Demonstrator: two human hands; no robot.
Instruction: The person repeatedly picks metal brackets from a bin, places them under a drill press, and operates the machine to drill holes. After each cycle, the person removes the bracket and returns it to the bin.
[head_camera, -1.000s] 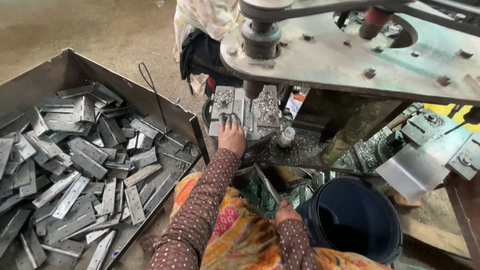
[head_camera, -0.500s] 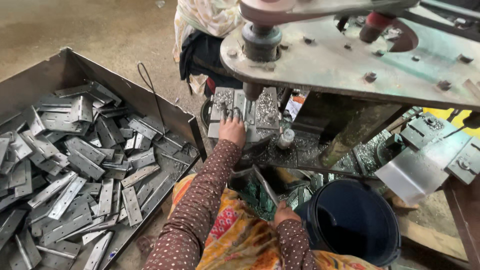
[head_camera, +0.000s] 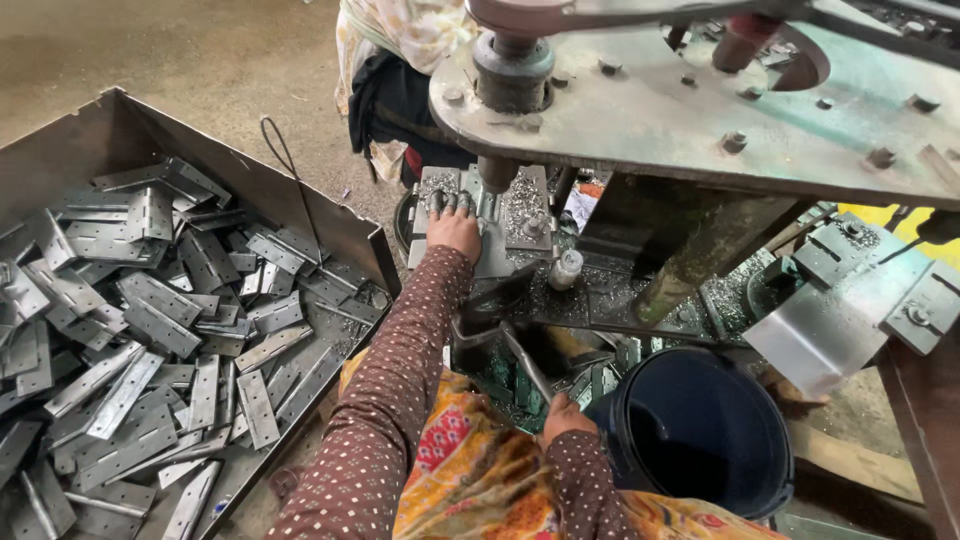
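A tray full of hinge plates lies on the left. The press stands ahead, above its bed. A bucket sits below on the right.

The scene is viewed by a single head-worn camera, aimed steeply downward and forward at the press machine, which is seen from close range above its near edge. Left of the machine a metal tray is taken in; no second view is provided.
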